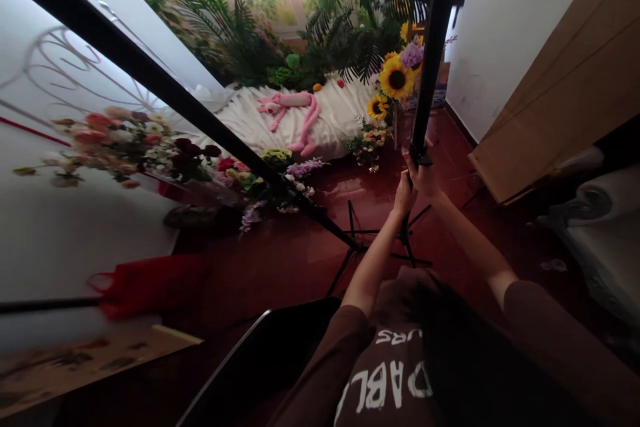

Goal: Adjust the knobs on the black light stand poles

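Note:
A black tripod stand (430, 67) rises in front of me on the right, its legs spread on the floor. My left hand (405, 197) is closed round its pole, just below the joint collar (421, 155). Slightly higher, my right hand (425, 177) grips the pole at that collar, partly covering it; some of its fingers are hidden behind the pole. Another black stand (165, 83) slants across the left of the view, with its legs close to the first one's. Neither of my hands touches it.
A white-draped bed (335, 117) holds a pink plush toy (295, 101). Artificial flowers (115, 140), sunflowers (397, 77) and palm fronds (370, 7) surround it. A brown board (545, 87) leans at right beside a wrapped sofa (610, 227). A red bag (145, 283) lies at left.

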Motion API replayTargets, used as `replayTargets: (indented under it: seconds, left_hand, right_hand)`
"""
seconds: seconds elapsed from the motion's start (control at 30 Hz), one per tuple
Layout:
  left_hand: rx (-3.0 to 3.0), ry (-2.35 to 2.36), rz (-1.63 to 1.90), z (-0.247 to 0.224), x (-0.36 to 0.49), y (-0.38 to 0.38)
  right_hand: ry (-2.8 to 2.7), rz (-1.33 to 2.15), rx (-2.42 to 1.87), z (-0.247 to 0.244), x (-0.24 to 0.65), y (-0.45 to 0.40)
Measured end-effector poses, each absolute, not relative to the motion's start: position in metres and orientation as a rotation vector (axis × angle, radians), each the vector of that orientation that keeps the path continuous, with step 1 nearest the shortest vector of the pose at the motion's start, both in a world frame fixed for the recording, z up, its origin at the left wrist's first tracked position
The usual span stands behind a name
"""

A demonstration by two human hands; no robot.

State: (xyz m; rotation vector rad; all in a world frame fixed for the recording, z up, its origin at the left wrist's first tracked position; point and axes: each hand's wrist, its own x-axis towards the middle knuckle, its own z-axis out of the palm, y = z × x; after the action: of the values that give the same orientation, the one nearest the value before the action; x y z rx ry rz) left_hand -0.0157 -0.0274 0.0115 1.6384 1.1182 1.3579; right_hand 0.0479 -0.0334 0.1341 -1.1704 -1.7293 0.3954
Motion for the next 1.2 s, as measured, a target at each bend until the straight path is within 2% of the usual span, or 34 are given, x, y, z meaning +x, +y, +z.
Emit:
replayTargets:
  seconds: [0.13,0.37,0.53,0.67,0.93,1.2]
  left_hand:
    - [1.583,1.126,1.375,0.008,-0.014,-0.024]
    - [1.630,1.064,1.427,-0.007,-0.012,-0.019]
    - [1.625,1.123,1.420,0.000,-0.011,-0.024]
    - [1.600,1.152,1.382,0.006,-0.011,-0.026]
    - [1.625,1.091,1.444,0.002,-0.011,-0.024]
    - [1.629,1.121,1.443,-0.002,-0.011,-0.021]
  right_hand:
    - [-1.570,0.455,-1.284,0.110,0.052,-0.041]
    - [-1.623,0.576,-1.397,0.075,0.092,-0.062]
    - [-1.565,0.684,-1.394,0.051,0.117,-0.078]
    - [-1.400,0.799,-1.385,0.047,0.121,-0.073]
    - [-1.386,0.706,-1.432,0.048,0.118,-0.056]
    - [-1.084,0.751,-1.668,0.036,0.112,-0.013]
